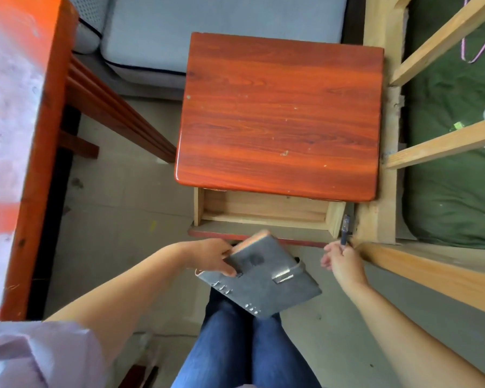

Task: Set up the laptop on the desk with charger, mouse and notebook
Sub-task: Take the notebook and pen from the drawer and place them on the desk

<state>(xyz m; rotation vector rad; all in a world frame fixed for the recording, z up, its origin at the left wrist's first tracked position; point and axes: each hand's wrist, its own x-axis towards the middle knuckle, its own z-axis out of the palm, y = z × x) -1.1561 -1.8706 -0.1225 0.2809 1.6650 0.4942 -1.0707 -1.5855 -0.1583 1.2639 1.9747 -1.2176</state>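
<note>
Gripping grey notebook (259,278), left hand (210,256); right hand (340,260) pinching slim pen (345,229).

Head-worn wide-angle view | looks steeply down from above | close over both hands (210,256) | desk (280,113) just beyond the gripped notebook (263,278)

A glossy reddish-brown wooden desk top (280,113) stands over a pale grey concrete floor (118,208), with 1 unpainted wooden drawer (263,212) pulled open at its near edge. Behind it lies a light grey-blue cushion with dark piping (207,32). On the right, a pale pine bed frame (431,264) encloses a dark green mattress (454,197). At left rises blurred orange-red wooden furniture (39,163). Soft daylight.
</note>
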